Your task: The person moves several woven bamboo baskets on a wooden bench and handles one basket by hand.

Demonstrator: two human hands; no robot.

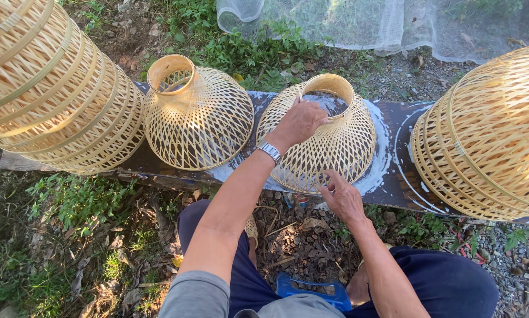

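I see a dark plank [394,171] laid on the ground outdoors, smeared with white, with weeds [247,53], dry leaves and gravel around it and white netting [347,20] behind. My left hand [300,122] rests over the woven bamboo shade [326,147] at the plank's middle, fingers curled on its top ring. My right hand [342,197] pinches its lower rim. A second shade [197,115] stands just beside it (stacked ones flank both ends).
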